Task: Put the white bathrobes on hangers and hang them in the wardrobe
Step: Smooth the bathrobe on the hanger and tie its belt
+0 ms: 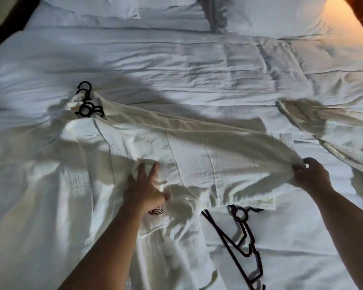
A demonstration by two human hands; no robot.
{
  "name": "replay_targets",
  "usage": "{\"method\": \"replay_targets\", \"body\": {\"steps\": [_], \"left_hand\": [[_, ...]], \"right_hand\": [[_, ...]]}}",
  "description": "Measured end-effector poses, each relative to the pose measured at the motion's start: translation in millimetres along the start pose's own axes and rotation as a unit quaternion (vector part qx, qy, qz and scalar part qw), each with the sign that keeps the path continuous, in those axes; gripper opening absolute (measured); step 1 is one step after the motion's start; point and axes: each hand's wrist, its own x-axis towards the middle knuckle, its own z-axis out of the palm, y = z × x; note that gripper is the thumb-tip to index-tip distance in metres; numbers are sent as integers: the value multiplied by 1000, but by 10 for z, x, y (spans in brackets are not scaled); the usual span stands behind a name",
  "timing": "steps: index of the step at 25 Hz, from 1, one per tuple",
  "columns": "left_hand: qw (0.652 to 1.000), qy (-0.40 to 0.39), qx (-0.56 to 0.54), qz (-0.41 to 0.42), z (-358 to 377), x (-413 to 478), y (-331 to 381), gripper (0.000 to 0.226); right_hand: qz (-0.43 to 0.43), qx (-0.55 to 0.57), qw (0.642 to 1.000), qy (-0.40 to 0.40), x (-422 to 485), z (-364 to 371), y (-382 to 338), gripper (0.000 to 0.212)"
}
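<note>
A white waffle bathrobe (187,155) lies spread across the bed in front of me. My left hand (145,185) presses flat on its cloth with fingers spread, just above a dark embroidered logo (155,211). My right hand (310,174) grips a bunched edge of the same robe and lifts it. A second white bathrobe (333,130) lies at the right. Black hangers (242,237) lie on the bed near me, partly under the robe. More black hanger hooks (86,101) poke out at the robe's far left end.
The bed (176,59) is covered by a rumpled white duvet. White pillows (260,15) lie at the head. Warm lamplight falls at the upper right corner (348,21). A dark floor strip shows at the upper left.
</note>
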Motion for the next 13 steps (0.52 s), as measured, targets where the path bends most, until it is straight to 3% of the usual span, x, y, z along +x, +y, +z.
{"method": "replay_targets", "body": {"steps": [3,5,7,8,10,13], "left_hand": [[1000,0,13,-10,33,0,58,109],[1000,-12,15,-17,15,22,71,111],[999,-22,17,-21,-7,38,57,113],[999,-23,17,-19,-21,43,57,114],[999,-28,16,-17,-48,39,48,114],[999,-17,30,-12,-54,4,44,112]], "right_hand": [[34,-57,996,57,-142,242,-183,49],[-97,-69,989,88,-454,497,-435,58],[-279,-147,949,-18,-817,818,-506,65],[-325,-207,919,-83,-909,933,-437,67],[-292,-272,899,-181,-855,1105,-282,68],[-165,-222,943,-185,-821,1210,-474,80]]}}
